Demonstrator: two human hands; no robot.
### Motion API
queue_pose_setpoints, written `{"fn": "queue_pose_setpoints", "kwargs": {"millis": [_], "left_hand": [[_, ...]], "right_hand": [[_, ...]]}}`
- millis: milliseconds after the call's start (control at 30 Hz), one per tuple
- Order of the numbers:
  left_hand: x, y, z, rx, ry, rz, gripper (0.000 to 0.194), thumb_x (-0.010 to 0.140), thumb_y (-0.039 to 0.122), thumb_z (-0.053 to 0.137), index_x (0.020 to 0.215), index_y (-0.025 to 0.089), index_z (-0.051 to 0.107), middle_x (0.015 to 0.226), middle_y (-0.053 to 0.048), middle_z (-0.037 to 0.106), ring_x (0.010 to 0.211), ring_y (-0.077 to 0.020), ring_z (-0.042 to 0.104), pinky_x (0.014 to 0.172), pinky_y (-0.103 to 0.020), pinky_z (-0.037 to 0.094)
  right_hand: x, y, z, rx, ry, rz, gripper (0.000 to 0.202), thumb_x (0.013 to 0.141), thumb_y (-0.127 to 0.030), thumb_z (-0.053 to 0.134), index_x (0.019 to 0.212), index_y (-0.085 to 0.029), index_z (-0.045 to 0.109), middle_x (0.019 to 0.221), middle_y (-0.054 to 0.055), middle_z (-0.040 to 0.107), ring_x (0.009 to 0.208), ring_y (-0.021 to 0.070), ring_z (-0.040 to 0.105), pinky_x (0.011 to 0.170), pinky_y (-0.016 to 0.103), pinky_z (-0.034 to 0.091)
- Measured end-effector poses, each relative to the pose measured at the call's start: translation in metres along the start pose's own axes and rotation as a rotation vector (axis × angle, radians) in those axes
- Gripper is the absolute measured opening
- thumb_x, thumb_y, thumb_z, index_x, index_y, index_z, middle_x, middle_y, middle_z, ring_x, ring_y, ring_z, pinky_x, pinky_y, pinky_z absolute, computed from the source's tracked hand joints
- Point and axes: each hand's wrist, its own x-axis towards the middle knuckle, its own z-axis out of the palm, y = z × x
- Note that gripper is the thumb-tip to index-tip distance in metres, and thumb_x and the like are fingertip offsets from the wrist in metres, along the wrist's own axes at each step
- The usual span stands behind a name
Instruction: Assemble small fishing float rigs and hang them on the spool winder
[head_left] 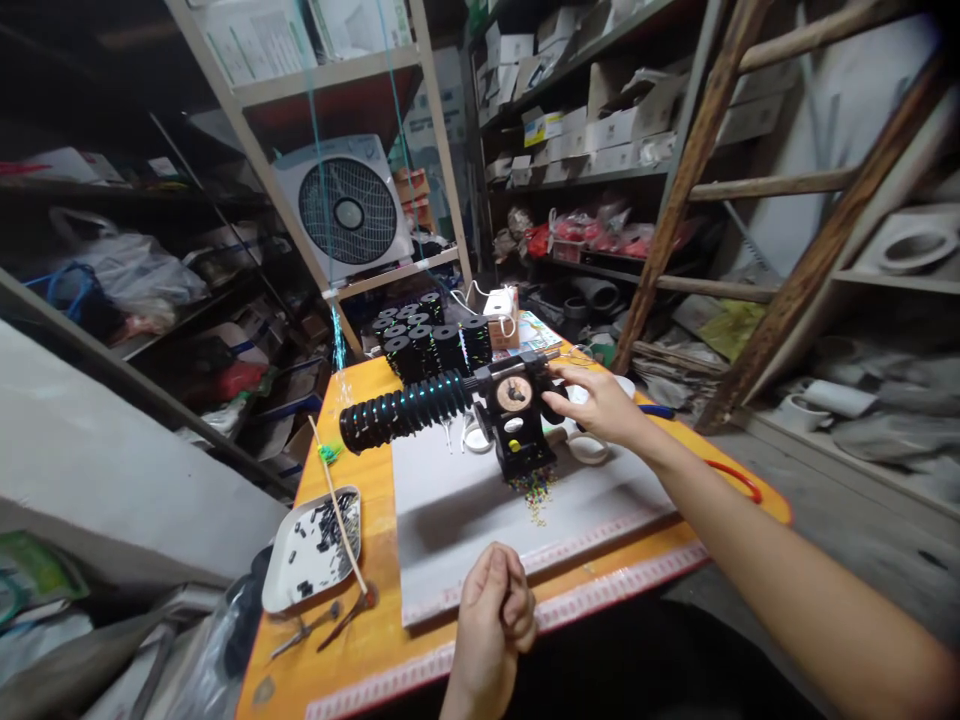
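Note:
A black hand winding machine (517, 410) with a round dial stands on a white board. From its left side sticks out a shaft packed with black ridged spools (405, 408), with bright blue-green line showing in places. My right hand (600, 402) is at the machine's right side, thumb and fingers closed around a dark part there that they mostly cover. Nearer to me, my left hand (496, 602) is closed in a fist by the board's front edge; what it holds, if anything, is hidden. Small coloured beads (537, 496) lie in front of the machine's base.
On the orange table (379, 500), a white tray (281, 575) of small black pieces has a thin stick across it; pliers-like tools lie nearby. Behind the machine stand several black spools (427, 335) and a white box (501, 310). A fan (346, 210) and a wooden ladder (675, 210) stand beyond.

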Motion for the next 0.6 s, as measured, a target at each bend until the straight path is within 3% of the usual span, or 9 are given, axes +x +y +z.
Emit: {"fn": "queue_pose_setpoints", "kwargs": {"millis": [100, 167, 233, 300, 333, 367, 433, 500, 600], "left_hand": [[0.000, -0.002, -0.001, 0.000, -0.003, -0.002, 0.042, 0.080, 0.054, 0.068, 0.074, 0.018, 0.046, 0.046, 0.012, 0.026, 0.039, -0.0016, 0.010, 0.036, -0.013, 0.010], [0.001, -0.003, 0.000, -0.004, -0.010, -0.002, 0.042, 0.080, 0.053, 0.068, 0.074, 0.018, 0.046, 0.047, 0.012, 0.029, 0.038, -0.0012, 0.011, 0.036, -0.013, 0.010], [0.001, -0.005, 0.001, -0.011, -0.015, 0.006, 0.040, 0.081, 0.051, 0.067, 0.074, 0.017, 0.047, 0.049, 0.010, 0.034, 0.038, -0.0015, 0.016, 0.036, -0.014, 0.014], [0.001, -0.006, 0.003, -0.019, -0.014, 0.029, 0.038, 0.083, 0.049, 0.067, 0.073, 0.017, 0.048, 0.053, 0.007, 0.040, 0.041, -0.0029, 0.024, 0.038, -0.015, 0.022], [0.000, -0.007, 0.004, -0.023, -0.014, 0.043, 0.038, 0.083, 0.048, 0.067, 0.072, 0.016, 0.048, 0.055, 0.005, 0.042, 0.043, -0.0038, 0.028, 0.039, -0.015, 0.026], [0.000, -0.008, 0.004, -0.026, -0.014, 0.053, 0.038, 0.083, 0.047, 0.066, 0.072, 0.016, 0.048, 0.056, 0.005, 0.043, 0.045, -0.0043, 0.031, 0.040, -0.016, 0.028], [-0.001, -0.008, 0.003, -0.029, -0.020, 0.053, 0.038, 0.083, 0.048, 0.066, 0.072, 0.016, 0.048, 0.055, 0.006, 0.040, 0.045, -0.0039, 0.028, 0.039, -0.014, 0.025], [-0.001, -0.007, 0.002, -0.031, -0.027, 0.047, 0.039, 0.084, 0.049, 0.065, 0.073, 0.017, 0.046, 0.051, 0.009, 0.030, 0.042, -0.0027, 0.019, 0.037, -0.013, 0.016], [0.001, -0.001, 0.001, -0.037, -0.048, 0.059, 0.038, 0.086, 0.051, 0.061, 0.073, 0.019, 0.044, 0.050, 0.012, 0.020, 0.039, -0.0021, 0.009, 0.035, -0.013, 0.010]], "right_hand": [[-0.002, 0.000, -0.005, -0.040, 0.005, -0.010, 0.040, 0.082, -0.041, 0.063, 0.114, -0.017, 0.068, 0.117, 0.010, 0.070, 0.112, 0.0273, 0.064, 0.100, 0.042, 0.050], [-0.002, -0.011, -0.009, -0.081, 0.071, -0.010, 0.056, 0.082, -0.046, 0.064, 0.128, -0.015, 0.060, 0.129, 0.014, 0.062, 0.123, 0.0317, 0.056, 0.105, 0.049, 0.044], [0.002, -0.033, -0.010, -0.125, 0.171, -0.030, 0.072, 0.085, -0.050, 0.061, 0.142, -0.011, 0.043, 0.146, 0.018, 0.045, 0.137, 0.0335, 0.038, 0.113, 0.054, 0.031], [0.013, -0.065, -0.004, -0.168, 0.187, -0.124, 0.070, 0.093, -0.048, 0.051, 0.148, -0.009, 0.031, 0.155, 0.017, 0.031, 0.144, 0.0280, 0.025, 0.119, 0.050, 0.019], [0.021, -0.082, 0.002, -0.248, 0.070, -0.258, 0.061, 0.099, -0.043, 0.039, 0.147, -0.007, 0.032, 0.154, 0.018, 0.031, 0.144, 0.0264, 0.024, 0.119, 0.049, 0.018], [0.029, -0.098, 0.010, -0.264, -0.040, -0.349, 0.052, 0.101, -0.040, 0.036, 0.144, -0.011, 0.039, 0.152, 0.014, 0.038, 0.143, 0.0234, 0.027, 0.119, 0.045, 0.019], [0.047, -0.125, 0.029, -0.281, -0.214, -0.442, 0.045, 0.100, -0.042, 0.040, 0.137, -0.018, 0.050, 0.143, 0.010, 0.051, 0.136, 0.0232, 0.040, 0.114, 0.042, 0.028], [0.066, -0.141, 0.048, -0.305, -0.351, -0.431, 0.048, 0.099, -0.049, 0.039, 0.121, -0.014, 0.063, 0.123, 0.015, 0.064, 0.119, 0.0288, 0.056, 0.102, 0.044, 0.041], [0.093, -0.148, 0.064, -0.337, -0.520, -0.328, 0.063, 0.099, -0.055, 0.027, 0.095, -0.010, 0.071, 0.097, 0.019, 0.070, 0.098, 0.0329, 0.066, 0.085, 0.045, 0.048]]}}
